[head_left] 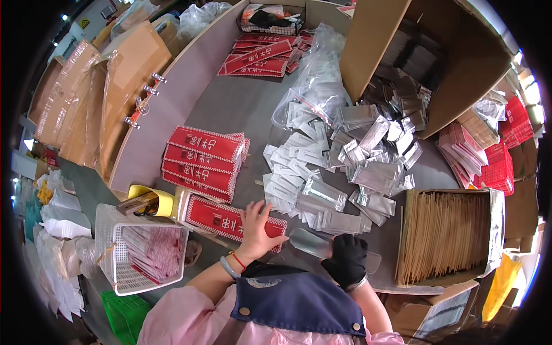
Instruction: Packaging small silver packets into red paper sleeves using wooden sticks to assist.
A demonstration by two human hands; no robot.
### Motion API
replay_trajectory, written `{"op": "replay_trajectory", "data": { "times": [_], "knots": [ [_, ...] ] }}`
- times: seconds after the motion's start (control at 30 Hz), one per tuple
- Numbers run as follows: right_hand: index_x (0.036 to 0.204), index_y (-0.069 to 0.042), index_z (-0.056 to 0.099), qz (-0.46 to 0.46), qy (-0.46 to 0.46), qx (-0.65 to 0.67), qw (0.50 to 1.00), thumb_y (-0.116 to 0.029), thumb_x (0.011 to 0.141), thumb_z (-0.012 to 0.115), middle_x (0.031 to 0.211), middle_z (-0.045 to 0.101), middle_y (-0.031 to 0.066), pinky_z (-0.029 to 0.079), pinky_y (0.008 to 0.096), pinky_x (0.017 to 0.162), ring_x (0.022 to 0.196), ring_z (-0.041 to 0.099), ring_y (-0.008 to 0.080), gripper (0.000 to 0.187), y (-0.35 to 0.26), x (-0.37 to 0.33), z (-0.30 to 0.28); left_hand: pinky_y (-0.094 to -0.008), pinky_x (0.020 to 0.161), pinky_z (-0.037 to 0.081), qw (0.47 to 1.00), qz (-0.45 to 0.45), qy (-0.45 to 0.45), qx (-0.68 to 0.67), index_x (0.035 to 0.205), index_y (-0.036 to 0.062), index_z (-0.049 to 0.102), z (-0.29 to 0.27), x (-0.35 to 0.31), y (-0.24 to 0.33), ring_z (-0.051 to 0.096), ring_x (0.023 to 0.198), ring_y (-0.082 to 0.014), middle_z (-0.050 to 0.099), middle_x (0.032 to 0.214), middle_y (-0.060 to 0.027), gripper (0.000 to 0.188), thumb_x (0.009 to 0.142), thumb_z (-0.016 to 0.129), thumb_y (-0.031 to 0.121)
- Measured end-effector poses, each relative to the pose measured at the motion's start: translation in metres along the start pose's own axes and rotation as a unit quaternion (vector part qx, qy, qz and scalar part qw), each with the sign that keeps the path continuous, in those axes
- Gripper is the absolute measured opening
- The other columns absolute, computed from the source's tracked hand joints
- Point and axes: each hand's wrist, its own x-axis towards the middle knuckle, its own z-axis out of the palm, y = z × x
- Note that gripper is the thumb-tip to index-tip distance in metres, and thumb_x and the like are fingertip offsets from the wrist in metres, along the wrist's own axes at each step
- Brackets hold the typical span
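Observation:
My left hand (259,233), bare and with fingers spread, rests over the right part of a long red paper sleeve (214,217) with a white checked border. In a black glove, my right hand (347,262) grips a flat, clear silvery packet (309,242) that points toward the left hand. What the packet contains is too unclear to tell. Beyond the hands lie several similar silvery packets (376,175) in a loose heap. White paper slips (286,175) are spread just left of that heap.
Stacked red sleeves (201,158) lie at the left. A white basket (112,253) of pink-white packets and a yellow holder (164,201) stand near the left edge. A box of wooden sticks (402,247) stands right, a tipped carton (368,34) far right. A wire basket (270,27) sits at the back.

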Motion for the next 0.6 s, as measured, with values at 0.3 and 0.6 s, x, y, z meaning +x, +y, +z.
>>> {"op": "replay_trajectory", "data": {
  "times": [0.3, 0.6],
  "knots": [
    [0.116, -0.011, 0.059, -0.109, 0.034, 0.069, 0.991, -0.042, 0.065, 0.08, 0.11, 0.059, 0.0106, 0.039, 0.0479, 0.089, 0.105, 0.055, 0.032, 0.063, -0.032, 0.033, 0.056, -0.0615, 0.107, 0.027, 0.999, 0.01, -0.028, -0.036, 0.138, 0.0069, 0.048, -0.006, 0.009, 0.007, 0.036, 0.132, -0.0434, 0.044, 0.138, -0.0189, 0.091, 0.062, 0.09, 0.035],
    [0.109, -0.006, 0.063, 0.094, 0.198, 0.08, 0.972, -0.018, 0.071, 0.082, 0.107, 0.064, 0.0151, 0.046, 0.0438, 0.091, 0.102, 0.059, 0.0365, 0.044, 0.048, 0.003, -0.011, -0.0474, 0.092, 0.044, 0.973, 0.208, 0.075, 0.07, 0.112, 0.0103, 0.066, 0.023, 0.159, -0.003, 0.053, 0.111, -0.0317, 0.058, 0.12, -0.0093, 0.04, 0.074, 0.075, 0.009]
  ]
}}
